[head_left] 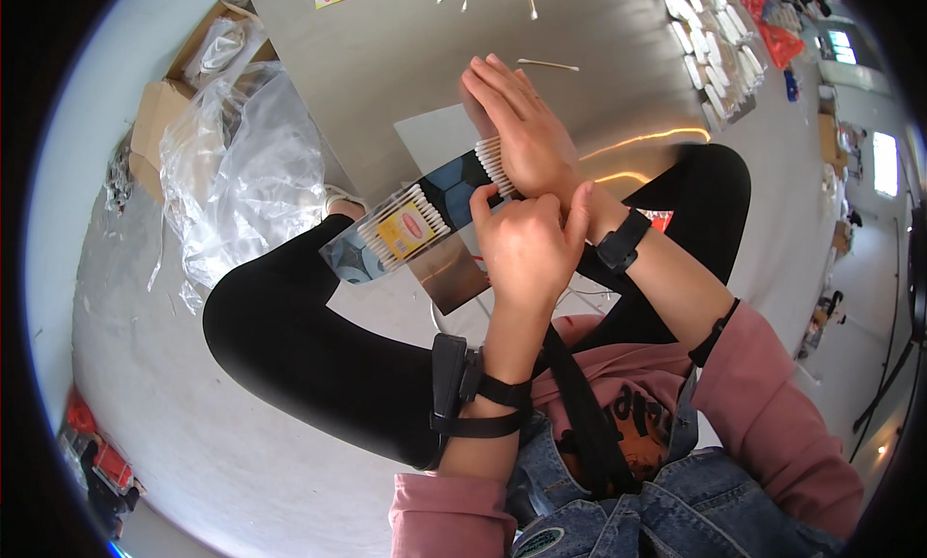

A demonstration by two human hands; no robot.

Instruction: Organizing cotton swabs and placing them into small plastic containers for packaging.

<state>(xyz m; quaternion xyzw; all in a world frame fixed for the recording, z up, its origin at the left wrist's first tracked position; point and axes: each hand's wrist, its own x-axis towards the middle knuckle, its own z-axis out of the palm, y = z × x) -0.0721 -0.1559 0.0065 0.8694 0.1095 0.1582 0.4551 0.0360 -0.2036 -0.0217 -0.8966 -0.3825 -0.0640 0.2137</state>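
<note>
Several cotton swabs (491,162) lined up just beside the right grip (536,148), as seen from the head, at the upper end of a long, blue-and-black patterned pack (452,188). At its lower left end, a second row of swabs (374,237) under clear plastic, with a yellow label (406,230) across the middle. Fingers of the right grip stretched out straight and close together, angled away over the metal table (386,66), not curled around anything visible; palm side hidden. Just below, the left grip (526,244), fingers bent near the pack's upper end, thumb raised; cannot tell whether pinching the pack or merely resting against it.

Step in hand, judging by the pose: evening up the upper row of swabs at the right palm, with the left as a brace. Called for next, in all likelihood: a steady left and a light, level push from the right, sparing the thin sticks.

Beyond, near the right fingertips, a lone swab (548,65); at the top, a loose heap of swabs (532,6); off to the right, rows of white bundles (715,51).
</note>
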